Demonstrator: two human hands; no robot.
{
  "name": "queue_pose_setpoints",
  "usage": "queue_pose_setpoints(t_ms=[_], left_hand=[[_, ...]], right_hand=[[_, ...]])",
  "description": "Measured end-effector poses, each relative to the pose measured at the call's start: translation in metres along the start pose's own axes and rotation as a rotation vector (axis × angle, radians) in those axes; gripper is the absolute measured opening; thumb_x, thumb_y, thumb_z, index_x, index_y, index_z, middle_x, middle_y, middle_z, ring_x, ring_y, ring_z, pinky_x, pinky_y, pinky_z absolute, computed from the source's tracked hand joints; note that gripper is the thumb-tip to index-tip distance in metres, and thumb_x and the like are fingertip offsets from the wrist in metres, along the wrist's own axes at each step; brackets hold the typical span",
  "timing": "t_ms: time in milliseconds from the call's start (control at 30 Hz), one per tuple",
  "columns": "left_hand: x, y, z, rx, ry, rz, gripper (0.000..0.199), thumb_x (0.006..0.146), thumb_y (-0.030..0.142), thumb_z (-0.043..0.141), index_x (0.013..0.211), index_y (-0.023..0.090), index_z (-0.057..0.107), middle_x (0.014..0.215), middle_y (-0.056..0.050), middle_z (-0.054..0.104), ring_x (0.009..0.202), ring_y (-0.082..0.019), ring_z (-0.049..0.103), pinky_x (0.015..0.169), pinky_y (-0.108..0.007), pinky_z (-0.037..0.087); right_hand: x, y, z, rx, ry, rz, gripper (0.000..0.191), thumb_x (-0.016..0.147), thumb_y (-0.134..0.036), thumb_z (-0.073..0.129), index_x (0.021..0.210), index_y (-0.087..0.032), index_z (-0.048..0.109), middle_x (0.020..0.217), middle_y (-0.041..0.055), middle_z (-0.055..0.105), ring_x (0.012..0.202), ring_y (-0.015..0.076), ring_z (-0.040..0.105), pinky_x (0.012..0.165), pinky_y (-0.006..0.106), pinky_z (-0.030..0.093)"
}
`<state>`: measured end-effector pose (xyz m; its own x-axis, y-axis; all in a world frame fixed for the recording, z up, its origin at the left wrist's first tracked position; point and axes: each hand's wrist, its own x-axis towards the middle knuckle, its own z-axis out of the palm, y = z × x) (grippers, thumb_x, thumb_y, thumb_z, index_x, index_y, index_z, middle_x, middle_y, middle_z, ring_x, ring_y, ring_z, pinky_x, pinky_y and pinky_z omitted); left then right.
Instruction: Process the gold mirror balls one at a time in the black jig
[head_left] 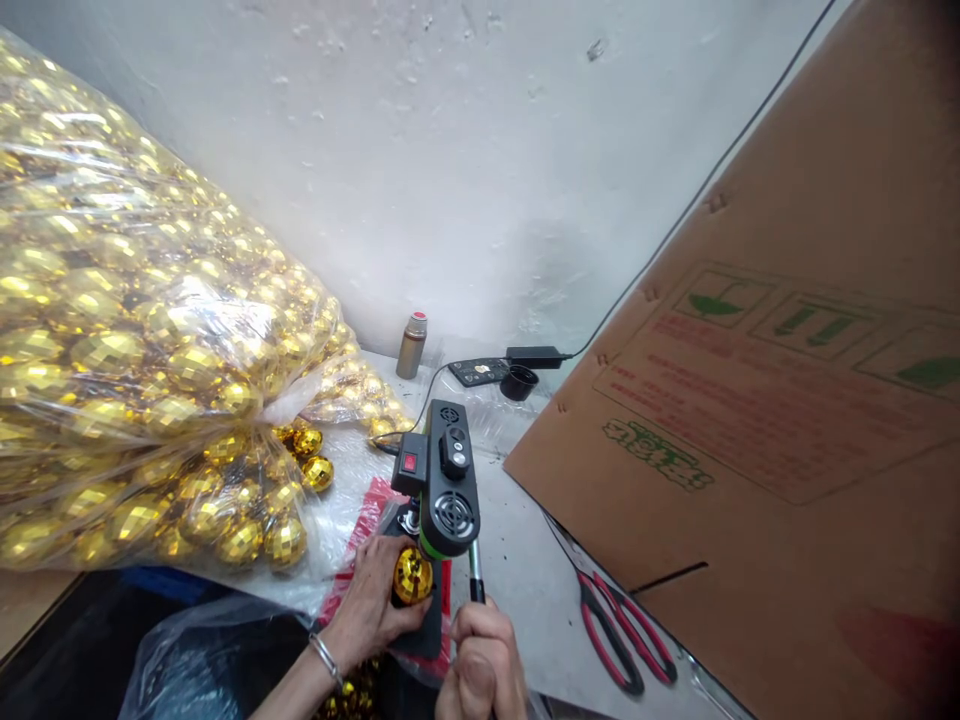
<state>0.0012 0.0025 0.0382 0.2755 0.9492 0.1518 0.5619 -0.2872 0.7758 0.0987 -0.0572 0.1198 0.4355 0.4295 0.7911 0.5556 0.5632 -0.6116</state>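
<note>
A gold mirrored ball (412, 576) sits between the thumb and fingers of my left hand (367, 592), just below the front end of a small bench drill press (450, 480). The hand rests over the machine's dark base (427, 630), and a silver bangle circles its wrist. My right hand (484, 660) is closed around the black-ended metal lever (475, 572) on the machine's right side. The drill head hides the contact point above the ball. A red switch (409, 462) shows on the box at the machine's left.
A big clear bag of gold balls (150, 330) fills the left, with loose balls (318, 474) beside it. Red-handled scissors (622, 630) lie right, near a large cardboard box (750, 400). Behind stand a flask (412, 346), a power adapter (534, 357) and a black cup-like piece (519, 383).
</note>
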Motion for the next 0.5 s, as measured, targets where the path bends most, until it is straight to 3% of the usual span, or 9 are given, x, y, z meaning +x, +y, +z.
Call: queue_pose_setpoints(t_ms=[267, 433, 500], left_hand=[[0.0, 0.001, -0.002, -0.028, 0.01, 0.016, 0.049, 0.07, 0.022, 0.073, 0.116, 0.021, 0.061, 0.109, -0.009, 0.067, 0.105, -0.032, 0.06, 0.095, -0.05, 0.048], [0.001, 0.005, -0.002, -0.048, -0.006, 0.0, 0.046, 0.07, 0.023, 0.074, 0.115, 0.021, 0.062, 0.109, -0.01, 0.067, 0.107, -0.033, 0.06, 0.097, -0.052, 0.047], [0.001, 0.005, 0.0, -0.048, 0.002, -0.011, 0.048, 0.069, 0.022, 0.075, 0.115, 0.021, 0.062, 0.11, -0.01, 0.067, 0.108, -0.034, 0.059, 0.098, -0.052, 0.047]], right_hand=[[0.01, 0.019, 0.005, 0.033, 0.04, -0.26, 0.04, 0.101, -0.014, 0.036, 0.062, -0.021, 0.039, 0.059, -0.0055, 0.044, 0.047, 0.0076, 0.04, 0.055, 0.024, 0.04], [0.002, 0.018, 0.003, 0.036, 0.027, -0.123, 0.04, 0.103, -0.014, 0.035, 0.064, -0.021, 0.041, 0.064, -0.0037, 0.046, 0.053, 0.0093, 0.042, 0.058, 0.026, 0.041], [-0.005, 0.021, 0.003, 0.073, 0.017, -0.13, 0.039, 0.103, -0.015, 0.034, 0.065, -0.02, 0.042, 0.065, -0.0036, 0.045, 0.053, 0.0091, 0.042, 0.057, 0.024, 0.04]])
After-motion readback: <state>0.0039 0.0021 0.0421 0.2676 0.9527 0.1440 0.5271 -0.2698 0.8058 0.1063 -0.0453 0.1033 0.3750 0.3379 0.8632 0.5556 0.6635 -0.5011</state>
